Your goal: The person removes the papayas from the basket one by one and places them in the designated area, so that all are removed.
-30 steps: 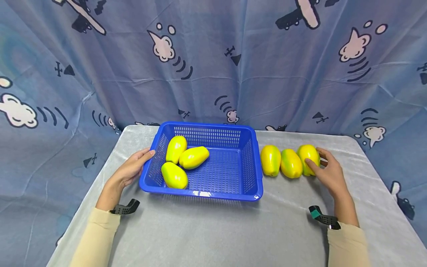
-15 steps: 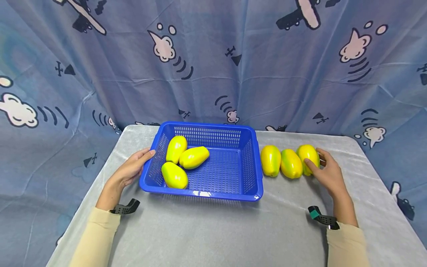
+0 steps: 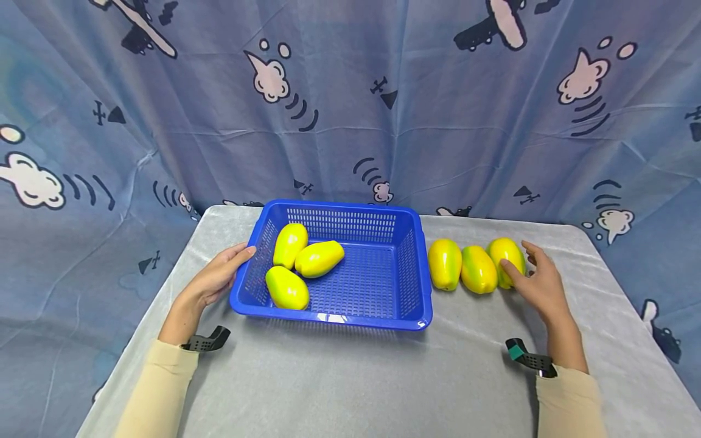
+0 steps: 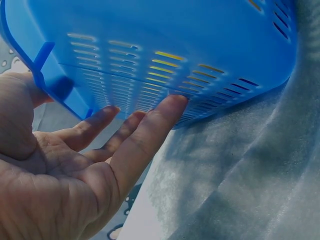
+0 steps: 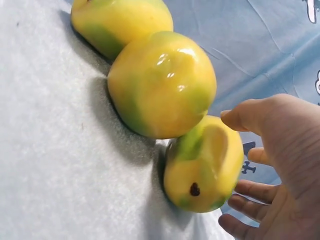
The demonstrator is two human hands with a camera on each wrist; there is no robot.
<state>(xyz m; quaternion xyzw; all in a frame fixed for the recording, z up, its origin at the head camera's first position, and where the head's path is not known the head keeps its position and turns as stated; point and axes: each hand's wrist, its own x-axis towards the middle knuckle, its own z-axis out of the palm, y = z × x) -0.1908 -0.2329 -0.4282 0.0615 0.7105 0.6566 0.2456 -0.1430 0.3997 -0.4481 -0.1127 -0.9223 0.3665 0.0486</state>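
Observation:
My left hand (image 3: 215,277) holds the left side of a blue plastic basket (image 3: 339,321), its thumb over the rim. In the left wrist view, the fingers (image 4: 145,142) lie along the slotted outer wall. Three yellow papayas (image 3: 319,258) lie inside the basket, toward its left end. On the right, my right hand (image 3: 542,286) is around the outermost papaya (image 3: 505,246), its thumb in front of the fruit and its fingers spread beyond it. The right wrist view shows this papaya (image 5: 202,162) on the cloth with the fingertips close to its side.
Two more yellow-green papayas (image 3: 445,263) (image 3: 479,271) stand in a row between the basket and my right hand. A grey cloth (image 3: 350,383) covers the table, and a blue patterned curtain (image 3: 328,158) hangs right behind it.
The fingers of my right hand have straightened slightly away from the far side of the outermost papaya. My left hand, the basket and the fruit stay in place.

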